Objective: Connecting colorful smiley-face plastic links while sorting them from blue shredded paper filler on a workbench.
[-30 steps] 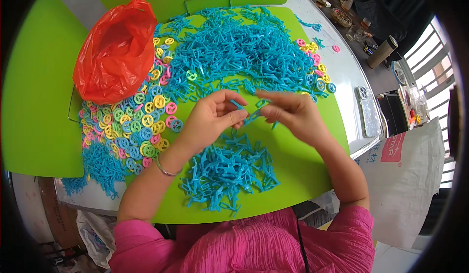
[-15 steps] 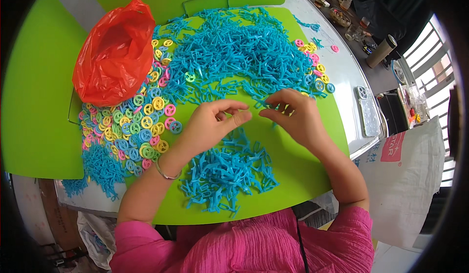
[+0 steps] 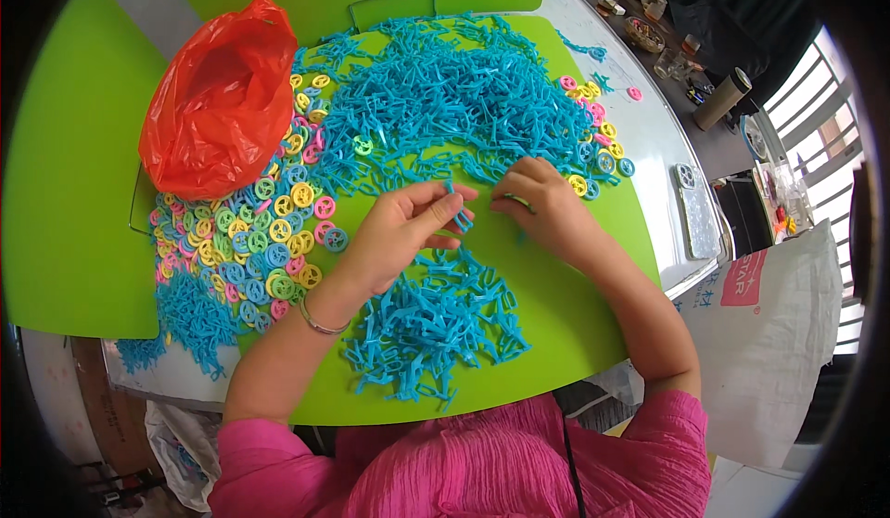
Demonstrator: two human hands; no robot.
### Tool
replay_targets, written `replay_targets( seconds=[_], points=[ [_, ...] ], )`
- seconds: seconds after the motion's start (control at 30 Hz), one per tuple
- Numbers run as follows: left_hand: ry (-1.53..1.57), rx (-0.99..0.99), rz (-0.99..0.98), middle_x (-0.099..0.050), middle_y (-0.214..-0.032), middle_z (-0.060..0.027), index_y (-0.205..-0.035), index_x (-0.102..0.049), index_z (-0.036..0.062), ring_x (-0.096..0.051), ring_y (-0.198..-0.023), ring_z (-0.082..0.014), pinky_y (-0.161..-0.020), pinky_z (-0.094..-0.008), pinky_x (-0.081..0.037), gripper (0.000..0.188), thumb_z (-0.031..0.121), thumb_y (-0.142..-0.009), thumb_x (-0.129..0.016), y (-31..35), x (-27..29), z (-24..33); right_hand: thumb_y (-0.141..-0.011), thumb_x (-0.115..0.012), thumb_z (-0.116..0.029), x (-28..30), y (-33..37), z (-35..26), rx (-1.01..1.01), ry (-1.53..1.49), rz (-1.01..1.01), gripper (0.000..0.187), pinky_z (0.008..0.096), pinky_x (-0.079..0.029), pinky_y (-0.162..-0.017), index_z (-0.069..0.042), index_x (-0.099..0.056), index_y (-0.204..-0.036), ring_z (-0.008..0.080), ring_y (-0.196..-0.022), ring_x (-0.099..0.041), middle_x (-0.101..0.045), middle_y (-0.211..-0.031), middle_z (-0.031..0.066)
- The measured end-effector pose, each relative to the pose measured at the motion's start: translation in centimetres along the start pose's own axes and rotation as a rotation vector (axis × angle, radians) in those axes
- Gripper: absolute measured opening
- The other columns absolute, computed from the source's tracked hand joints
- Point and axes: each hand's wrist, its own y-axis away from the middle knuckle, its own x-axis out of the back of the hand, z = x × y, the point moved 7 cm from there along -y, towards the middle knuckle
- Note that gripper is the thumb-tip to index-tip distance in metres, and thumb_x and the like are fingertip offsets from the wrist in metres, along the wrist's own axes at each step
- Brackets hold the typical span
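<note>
My left hand [image 3: 403, 226] pinches a small blue plastic clip-like piece [image 3: 457, 210] upright between thumb and fingers, over the middle of the green board [image 3: 579, 319]. Close by on its right, my right hand [image 3: 547, 204] has its fingers curled together at the front edge of a large heap of blue plastic pieces [image 3: 464, 91]; whatever lies between those fingertips is hidden. A bit of blue shows just under that hand. Nearer to me, below both hands, lies a smaller pile of blue pieces [image 3: 431, 328].
Small spoked rings [image 3: 278, 230] in pink, yellow, green and blue spread along the left, beside a red plastic bag [image 3: 218, 110]. More rings [image 3: 607, 142] lie right of the heap. A phone [image 3: 695, 212] rests on the white table; a white sack [image 3: 769, 342] stands at the right.
A blue piece now stands between my left thumb and fingers, where none showed before. My right hand has shifted slightly left and its fingers have curled closer together.
</note>
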Motion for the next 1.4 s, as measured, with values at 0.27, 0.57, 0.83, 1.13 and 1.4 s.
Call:
replay_targets(
  seconds=[0.27, 0.57, 0.83, 1.13, 1.4],
  points=[
    [0.055, 0.105, -0.084, -0.065, -0.095, -0.0043, -0.120, -0.060, 0.0003, -0.062, -0.084, -0.0090, -0.075, -0.0219, -0.054, 0.033, 0.023, -0.096, -0.056, 0.6, -1.2, -0.8, -0.088, -0.064, 0.000, 1.6, 0.7, -0.7, -0.391, -0.861, 0.283, 0.014, 0.0240, -0.053, -0.072, 0.001, -0.064, -0.101, 0.0102, -0.078, -0.064, -0.068, -0.088, 0.0064],
    [0.372, 0.240, -0.179, -0.065, -0.105, -0.0083, -0.119, -0.057, 0.0014, -0.065, -0.093, -0.0169, -0.077, -0.0263, -0.055, 0.029, 0.020, -0.097, -0.052, 0.7, -1.6, -1.6, -0.087, -0.065, 0.001, 1.2, 1.4, -0.8, -0.376, -0.883, 0.348, 0.009, 0.0241, -0.054, -0.071, 0.003, -0.062, -0.094, 0.0117, -0.080, -0.065, -0.067, -0.088, 0.0083],
    [0.356, 0.218, -0.211, -0.063, -0.114, -0.0109, -0.122, -0.056, 0.0026, -0.062, -0.107, -0.0220, -0.088, -0.0334, -0.053, 0.033, 0.022, -0.096, -0.055, 1.0, -2.2, -1.6, -0.086, -0.065, 0.002, 1.2, 1.7, -1.8, -0.349, -0.833, 0.360, 0.010, 0.0230, -0.053, -0.069, 0.003, -0.062, -0.095, 0.0115, -0.081, -0.065, -0.066, -0.088, 0.0078],
    [0.449, 0.233, -0.258, -0.062, -0.117, -0.0124, -0.121, -0.057, 0.0027, -0.061, -0.109, -0.0238, -0.090, -0.0339, -0.053, 0.032, 0.022, -0.096, -0.054, 1.2, -2.4, -1.8, -0.083, -0.068, 0.002, 1.8, 1.7, -3.0, -0.314, -0.574, 0.274, 0.009, 0.0215, -0.048, -0.068, 0.003, -0.066, -0.092, 0.0077, -0.078, -0.061, -0.067, -0.085, 0.0048],
    [0.479, 0.221, -0.274, -0.063, -0.117, -0.0131, -0.120, -0.057, 0.0025, -0.061, -0.109, -0.0252, -0.090, -0.0340, -0.054, 0.031, 0.021, -0.096, -0.054, 1.3, -2.7, -1.6, -0.083, -0.068, 0.003, 1.8, 1.9, -3.1, -0.291, -0.573, 0.310, 0.011, 0.0216, -0.048, -0.068, 0.003, -0.064, -0.094, 0.0077, -0.078, -0.061, -0.067, -0.085, 0.0053]
  ],
)
